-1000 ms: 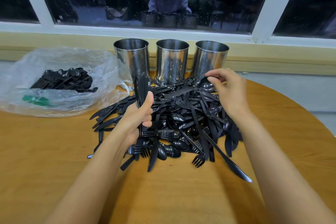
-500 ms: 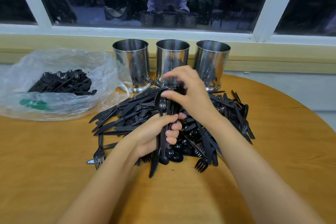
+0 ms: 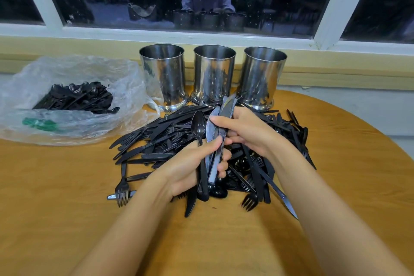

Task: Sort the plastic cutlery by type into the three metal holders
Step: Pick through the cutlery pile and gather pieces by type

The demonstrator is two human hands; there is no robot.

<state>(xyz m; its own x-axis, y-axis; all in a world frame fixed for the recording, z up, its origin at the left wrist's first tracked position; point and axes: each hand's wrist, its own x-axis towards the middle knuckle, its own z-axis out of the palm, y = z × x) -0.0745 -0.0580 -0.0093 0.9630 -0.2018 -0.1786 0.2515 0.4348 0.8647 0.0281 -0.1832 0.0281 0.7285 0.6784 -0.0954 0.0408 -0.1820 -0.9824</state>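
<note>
Above the cutlery pile (image 3: 156, 139), left hand (image 3: 190, 168) fingers clamp upright knives (image 3: 226, 112) and a spoon (image 3: 198, 126); right hand (image 3: 248, 132) fingers pinch those knives.

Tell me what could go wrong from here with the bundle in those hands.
1. A spoon sits among the knives that the left hand grips, so it may go into a holder with them.
2. The bundle is fanned where the right hand holds it; a piece might slip into the pile.
3. The three metal holders look alike and stand close, so a wrong drop seems easy.
</note>
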